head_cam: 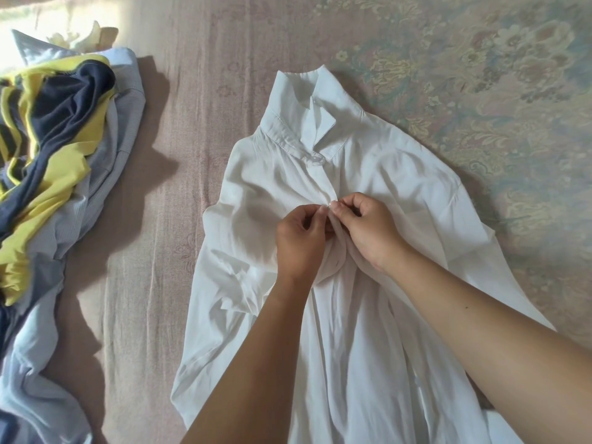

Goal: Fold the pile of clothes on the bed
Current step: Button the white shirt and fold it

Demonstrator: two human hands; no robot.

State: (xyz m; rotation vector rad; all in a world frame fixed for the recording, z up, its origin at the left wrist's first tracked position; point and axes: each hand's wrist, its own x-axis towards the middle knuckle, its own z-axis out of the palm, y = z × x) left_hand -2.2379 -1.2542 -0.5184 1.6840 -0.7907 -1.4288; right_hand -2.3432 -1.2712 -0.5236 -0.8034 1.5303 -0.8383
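A white collared shirt (378, 174) lies face up on the bed, collar toward the far side, its top button fastened. My left hand (299, 238) and my right hand (368, 227) meet at the button placket in the chest area. Each pinches the white cloth there with thumb and fingertips, around a small button. The fabric bunches up under both hands. The shirt's sleeves spread out to either side. A pile of clothes (54, 149) lies at the left: a navy and yellow garment on top of pale blue-grey ones.
The bed (192, 155) is covered by a pinkish sheet with a floral pattern at the right. Something cream-coloured (86, 38) peeks out behind the pile at the upper left. Bare sheet runs between the pile and the shirt.
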